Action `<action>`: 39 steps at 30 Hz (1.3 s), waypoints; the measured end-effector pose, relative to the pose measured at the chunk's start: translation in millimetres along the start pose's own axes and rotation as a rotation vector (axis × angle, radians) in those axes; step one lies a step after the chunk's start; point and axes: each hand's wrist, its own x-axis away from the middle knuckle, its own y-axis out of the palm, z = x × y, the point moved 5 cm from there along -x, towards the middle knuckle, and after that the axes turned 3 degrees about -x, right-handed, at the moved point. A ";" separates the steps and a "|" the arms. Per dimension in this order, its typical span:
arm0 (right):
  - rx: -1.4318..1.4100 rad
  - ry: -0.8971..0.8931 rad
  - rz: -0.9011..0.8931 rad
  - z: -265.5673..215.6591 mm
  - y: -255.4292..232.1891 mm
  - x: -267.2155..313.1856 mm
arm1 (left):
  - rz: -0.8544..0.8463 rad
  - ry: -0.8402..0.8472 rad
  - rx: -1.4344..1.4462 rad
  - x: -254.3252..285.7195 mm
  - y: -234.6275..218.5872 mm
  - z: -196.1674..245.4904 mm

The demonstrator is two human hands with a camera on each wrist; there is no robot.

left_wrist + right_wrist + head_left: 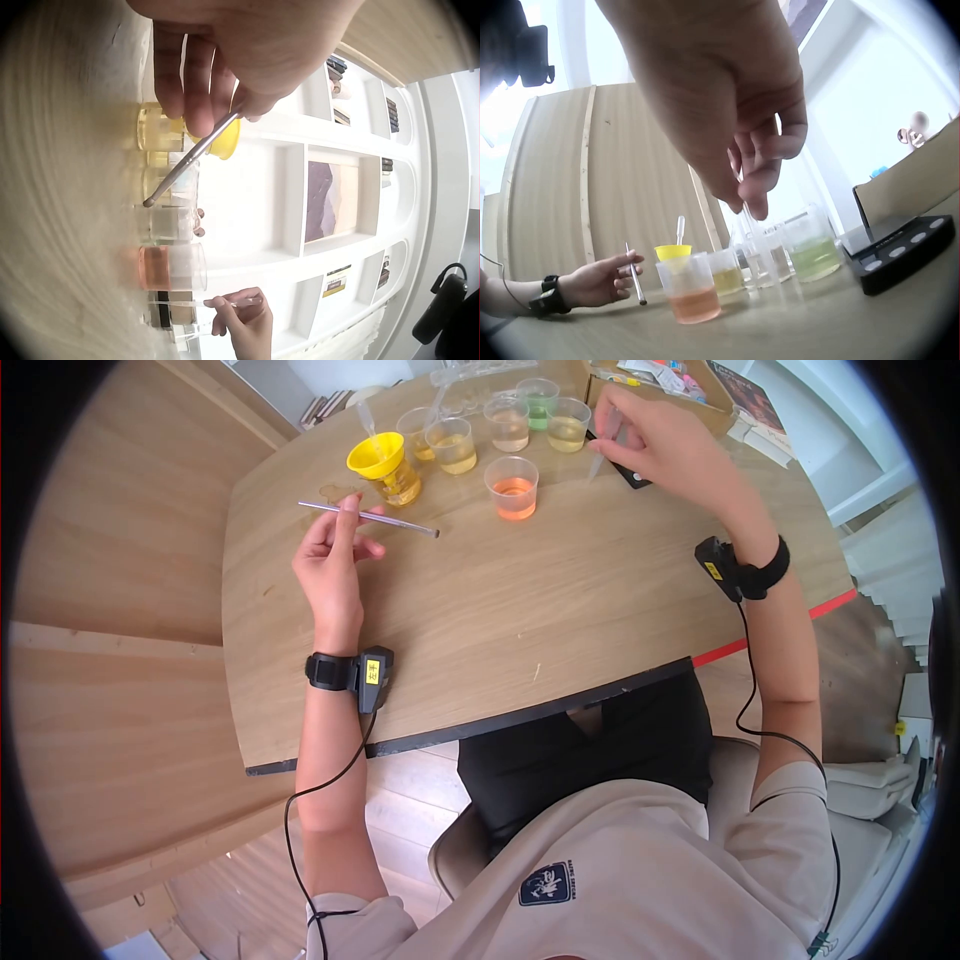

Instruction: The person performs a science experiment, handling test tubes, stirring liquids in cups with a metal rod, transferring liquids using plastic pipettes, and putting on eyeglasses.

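Observation:
My left hand (328, 565) pinches a slim brush (400, 523) with a purplish handle between thumb and fingers, its dark tip pointing right above the table. With thumb and fingertips, my right hand (660, 445) grips a clear plastic dropper (748, 219), its thin end pointing down. A clear cup of orange liquid (515, 498) stands between the hands. Just beyond my left hand, a yellow funnel (366, 457) sits on a container of yellow liquid (403, 488); another dropper (680, 229) stands in the funnel. Beneath my right hand lies a black case with round pans (904, 256).
Behind the orange cup stand several clear cups, among them a green one (540, 412) and a pale yellow one (457, 455). A cardboard box (715, 392) and a book (755, 405) occupy the far right. A wooden panel (120, 510) borders the left side.

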 end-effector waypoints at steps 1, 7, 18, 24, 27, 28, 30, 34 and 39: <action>0.022 0.019 0.007 -2.8 -4.2 2.0 | -0.006 -0.004 -0.011 0.6 -0.8 -0.7; 0.036 0.034 0.028 4.4 -4.0 8.2 | -0.008 0.001 -0.004 -0.9 -0.7 -3.5; -0.001 0.136 -0.033 0.3 -0.8 4.2 | -0.038 -0.010 -0.001 -0.3 -4.0 -0.4; 0.012 0.125 -0.053 -2.1 1.4 2.6 | -0.043 0.004 0.002 -0.3 -4.3 1.4; -0.015 0.106 -0.051 -2.2 2.9 2.2 | -0.046 0.012 0.006 -0.9 -4.5 0.4; -0.009 0.101 -0.049 -2.8 3.8 1.9 | -0.046 0.014 0.013 -1.1 -4.7 -0.3; -0.003 0.097 -0.047 -4.2 4.0 1.8 | -0.046 0.013 0.009 -0.9 -4.6 0.3; -0.026 0.111 -0.051 -5.2 2.8 1.6 | -0.038 0.007 0.004 -0.1 -3.4 1.6; -0.050 0.124 -0.040 -4.5 2.6 2.5 | -0.037 0.000 0.009 0.3 -3.5 1.2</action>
